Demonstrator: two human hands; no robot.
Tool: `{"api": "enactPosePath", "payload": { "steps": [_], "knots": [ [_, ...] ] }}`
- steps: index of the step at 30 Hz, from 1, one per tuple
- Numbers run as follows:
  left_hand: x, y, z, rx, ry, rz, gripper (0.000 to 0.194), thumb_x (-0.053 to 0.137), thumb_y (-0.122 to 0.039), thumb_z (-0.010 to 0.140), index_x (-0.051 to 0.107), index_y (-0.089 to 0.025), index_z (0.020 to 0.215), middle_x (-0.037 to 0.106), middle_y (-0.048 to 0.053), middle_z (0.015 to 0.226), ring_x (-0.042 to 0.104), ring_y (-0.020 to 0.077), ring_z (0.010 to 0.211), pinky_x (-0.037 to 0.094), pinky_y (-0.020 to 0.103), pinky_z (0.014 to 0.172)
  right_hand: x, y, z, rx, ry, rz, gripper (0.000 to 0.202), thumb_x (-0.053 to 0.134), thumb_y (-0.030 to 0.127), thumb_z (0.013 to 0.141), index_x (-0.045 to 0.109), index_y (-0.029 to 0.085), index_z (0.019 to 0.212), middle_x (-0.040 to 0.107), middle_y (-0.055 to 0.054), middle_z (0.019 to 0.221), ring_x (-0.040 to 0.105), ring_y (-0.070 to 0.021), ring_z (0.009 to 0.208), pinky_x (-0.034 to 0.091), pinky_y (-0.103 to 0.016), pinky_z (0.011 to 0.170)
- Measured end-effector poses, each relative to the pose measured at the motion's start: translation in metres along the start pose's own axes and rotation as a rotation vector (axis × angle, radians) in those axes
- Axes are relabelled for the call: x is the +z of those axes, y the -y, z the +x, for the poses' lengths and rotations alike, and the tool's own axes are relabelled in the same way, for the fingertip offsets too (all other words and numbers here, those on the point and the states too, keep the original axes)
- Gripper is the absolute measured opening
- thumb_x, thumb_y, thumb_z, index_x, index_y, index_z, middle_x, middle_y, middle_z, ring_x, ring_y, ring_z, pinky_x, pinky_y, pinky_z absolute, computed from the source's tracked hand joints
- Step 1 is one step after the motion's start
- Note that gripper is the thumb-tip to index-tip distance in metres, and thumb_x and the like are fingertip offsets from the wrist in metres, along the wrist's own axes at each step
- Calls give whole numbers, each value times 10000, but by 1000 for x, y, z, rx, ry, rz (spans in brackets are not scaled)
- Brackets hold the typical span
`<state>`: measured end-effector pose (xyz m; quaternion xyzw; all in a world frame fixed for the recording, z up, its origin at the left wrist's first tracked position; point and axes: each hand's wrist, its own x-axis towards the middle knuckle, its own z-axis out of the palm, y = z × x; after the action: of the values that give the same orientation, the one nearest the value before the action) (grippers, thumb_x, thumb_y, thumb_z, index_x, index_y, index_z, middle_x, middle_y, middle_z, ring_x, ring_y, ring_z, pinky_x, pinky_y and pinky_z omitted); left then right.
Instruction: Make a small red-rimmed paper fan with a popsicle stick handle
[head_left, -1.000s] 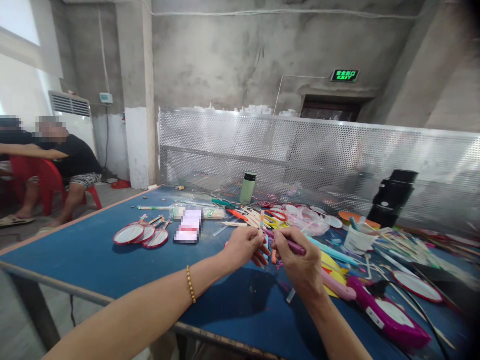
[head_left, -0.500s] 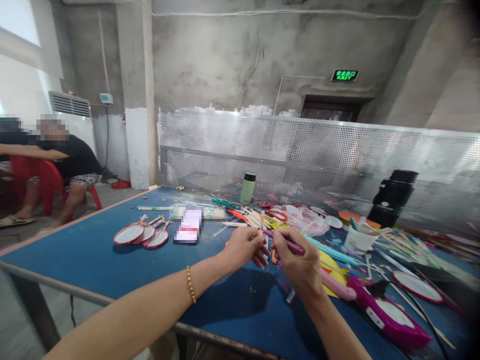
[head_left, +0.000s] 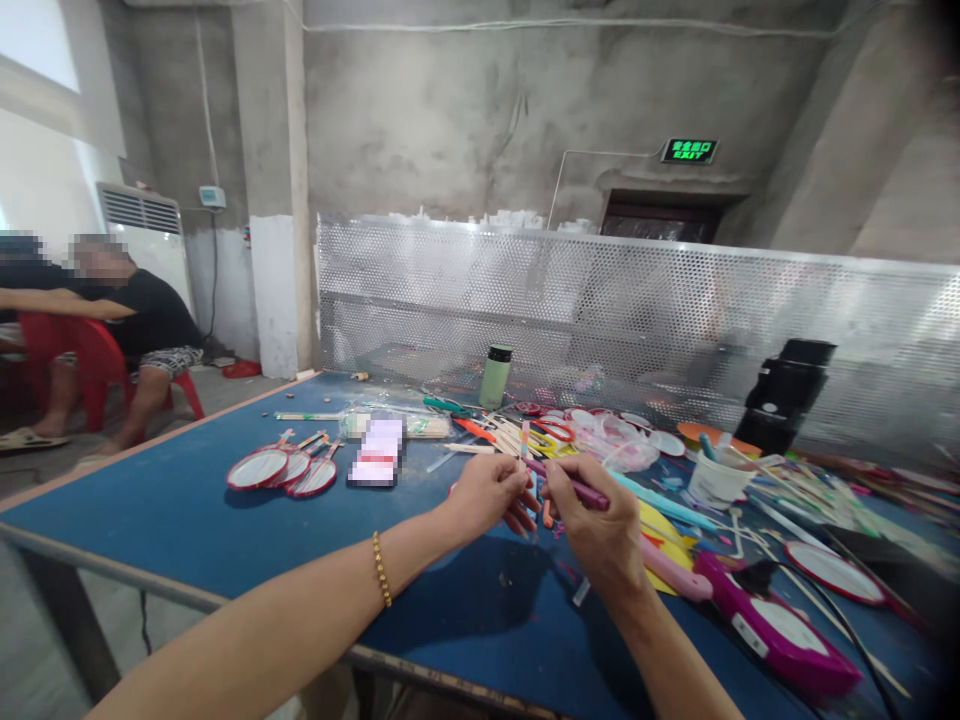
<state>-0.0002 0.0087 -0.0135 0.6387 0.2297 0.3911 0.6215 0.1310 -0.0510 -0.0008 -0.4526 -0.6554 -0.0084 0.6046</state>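
Near the middle of the blue table, my left hand [head_left: 491, 492] pinches a small pale strip [head_left: 525, 440] that stands upright from its fingertips. Close on its right, my right hand [head_left: 600, 515] is closed round a purple pen-like tool [head_left: 587, 493], whose tip points at the strip. The two hands nearly meet, and the tool's tip is too small to make out. Left of them lie a phone [head_left: 378, 452] and several round red-rimmed pieces [head_left: 258, 468] on sticks.
Behind my hands are wooden sticks [head_left: 510, 436], a green bottle [head_left: 496, 377] and clear plastic packaging. On the right stand a white cup [head_left: 720, 480] and a black object [head_left: 784, 395], with a magenta device [head_left: 780, 630] nearer. A person [head_left: 150, 315] sits far left.
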Motion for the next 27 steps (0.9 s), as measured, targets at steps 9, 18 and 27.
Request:
{"api": "enactPosePath", "payload": {
  "steps": [9, 18, 27],
  "knots": [
    [1, -1, -1, -9, -12, 13, 82, 478, -206, 829, 502, -141, 785, 639, 30, 654, 632, 131, 457, 498, 215, 415, 1, -2, 1, 13, -11, 14, 236, 589, 353, 884, 606, 184, 720, 554, 19, 598, 497, -101, 499, 426, -209, 490],
    [1, -2, -1, -16, -16, 15, 89, 465, -197, 845, 503, -138, 791, 642, 31, 654, 629, 130, 451, 494, 213, 409, 2, -3, 0, 22, -17, 13, 245, 587, 364, 892, 604, 184, 727, 557, 17, 604, 505, -103, 506, 432, -213, 497],
    [0, 0, 0, -12, -5, 8, 145, 546, -278, 826, 500, -146, 787, 643, 28, 656, 635, 138, 464, 500, 227, 426, 1, 0, 1, 14, -14, -1, 249, 590, 367, 885, 604, 183, 718, 568, 11, 600, 514, -107, 504, 440, -212, 491]
  ]
}}
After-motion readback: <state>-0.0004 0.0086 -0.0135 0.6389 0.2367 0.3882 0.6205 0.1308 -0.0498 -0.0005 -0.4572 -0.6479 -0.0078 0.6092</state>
